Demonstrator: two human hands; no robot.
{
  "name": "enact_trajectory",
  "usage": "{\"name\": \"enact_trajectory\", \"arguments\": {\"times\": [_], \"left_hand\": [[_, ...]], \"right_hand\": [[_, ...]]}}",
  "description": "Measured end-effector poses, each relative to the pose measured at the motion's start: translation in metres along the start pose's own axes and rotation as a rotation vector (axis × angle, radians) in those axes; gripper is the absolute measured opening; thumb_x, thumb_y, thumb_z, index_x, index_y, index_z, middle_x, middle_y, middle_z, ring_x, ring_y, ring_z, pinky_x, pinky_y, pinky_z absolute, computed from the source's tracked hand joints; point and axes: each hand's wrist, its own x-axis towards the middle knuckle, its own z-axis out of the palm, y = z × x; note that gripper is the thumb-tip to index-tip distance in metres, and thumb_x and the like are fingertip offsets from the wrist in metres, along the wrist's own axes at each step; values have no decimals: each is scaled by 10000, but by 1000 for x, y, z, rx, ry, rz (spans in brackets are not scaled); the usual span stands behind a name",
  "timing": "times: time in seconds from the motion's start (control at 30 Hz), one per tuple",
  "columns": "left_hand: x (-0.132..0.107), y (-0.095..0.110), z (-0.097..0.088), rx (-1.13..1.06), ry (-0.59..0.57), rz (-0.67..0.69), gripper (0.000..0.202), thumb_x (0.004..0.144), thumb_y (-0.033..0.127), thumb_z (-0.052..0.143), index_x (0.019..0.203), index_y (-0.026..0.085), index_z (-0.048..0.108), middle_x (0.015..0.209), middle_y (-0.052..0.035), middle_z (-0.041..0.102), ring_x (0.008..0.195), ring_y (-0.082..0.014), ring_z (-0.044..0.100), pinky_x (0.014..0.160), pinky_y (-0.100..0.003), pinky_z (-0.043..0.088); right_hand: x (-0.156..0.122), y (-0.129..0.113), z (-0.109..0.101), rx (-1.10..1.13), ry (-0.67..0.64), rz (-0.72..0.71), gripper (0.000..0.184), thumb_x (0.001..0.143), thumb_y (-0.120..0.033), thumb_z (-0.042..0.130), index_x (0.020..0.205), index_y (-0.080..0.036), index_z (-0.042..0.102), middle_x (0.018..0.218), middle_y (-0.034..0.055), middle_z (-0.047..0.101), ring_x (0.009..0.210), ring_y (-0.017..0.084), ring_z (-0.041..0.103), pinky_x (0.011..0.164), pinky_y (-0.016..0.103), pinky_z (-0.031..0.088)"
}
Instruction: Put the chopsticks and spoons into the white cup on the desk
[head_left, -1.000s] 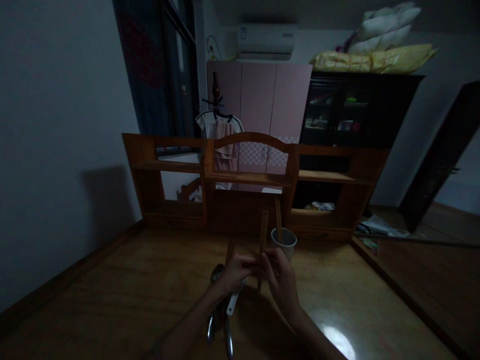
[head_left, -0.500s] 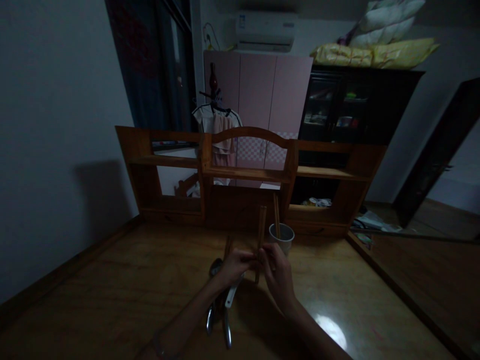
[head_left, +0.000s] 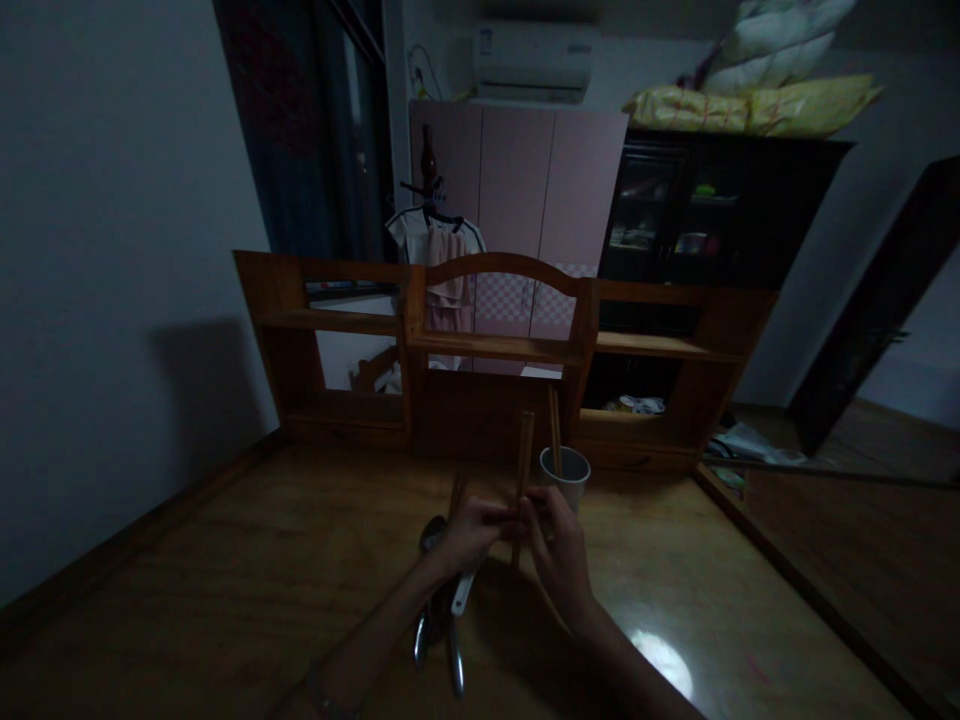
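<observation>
A pair of wooden chopsticks (head_left: 525,450) stands nearly upright between my hands, above the table. My left hand (head_left: 472,532) pinches them from the left, and my right hand (head_left: 553,535) has its fingers closed on them from the right. Just behind my right hand is a light-coloured cup (head_left: 574,490) with other chopsticks (head_left: 555,430) leaning in it. Under and beside my left hand lie metal spoons (head_left: 431,533), a white handle (head_left: 462,594) and more chopsticks (head_left: 457,492), partly hidden by the hand and forearm.
The wooden table (head_left: 300,560) has a shelf unit (head_left: 495,348) along its back edge and a wall (head_left: 135,300) to the left. A raised wooden rim (head_left: 787,580) runs along the right side. Light glares off the tabletop near my right forearm.
</observation>
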Motion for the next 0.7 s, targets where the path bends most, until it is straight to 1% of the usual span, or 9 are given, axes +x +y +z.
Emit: {"name": "enact_trajectory", "arguments": {"times": [0.2,0.33,0.43,0.57,0.7], "left_hand": [[0,-1,-1,4,3,35,270,781,308,621,944,140,755,768,-44,726,741,-194,628,694,-264,467],[0,2,0,-5,0,3,287,784,327,616,950,137,753,786,-46,728,755,-199,632,696,-268,472],[0,3,0,-6,-12,5,285,780,326,625,956,142,751,779,-39,724,759,-198,631,696,-266,473],[0,3,1,-10,7,-12,299,778,349,630,943,133,753,770,-44,722,769,-208,636,712,-283,489],[-1,6,1,-69,-22,-14,308,777,356,633,951,129,749,802,-53,730,798,-221,650,729,-296,504]], "right_hand": [[0,0,1,6,6,-16,132,951,-282,452,931,-196,550,852,37,578,774,176,556,682,280,423],[0,1,2,13,5,-20,131,953,-280,445,949,-199,548,858,39,579,780,178,559,683,281,424],[-1,2,2,12,-1,-16,125,953,-275,444,956,-200,545,863,37,577,787,178,562,693,282,425],[-1,2,2,0,10,-7,133,951,-282,445,947,-199,549,857,40,580,777,181,560,679,282,425],[-1,0,2,-7,17,-9,129,946,-283,454,957,-200,551,864,41,585,782,183,559,678,281,427]]}}
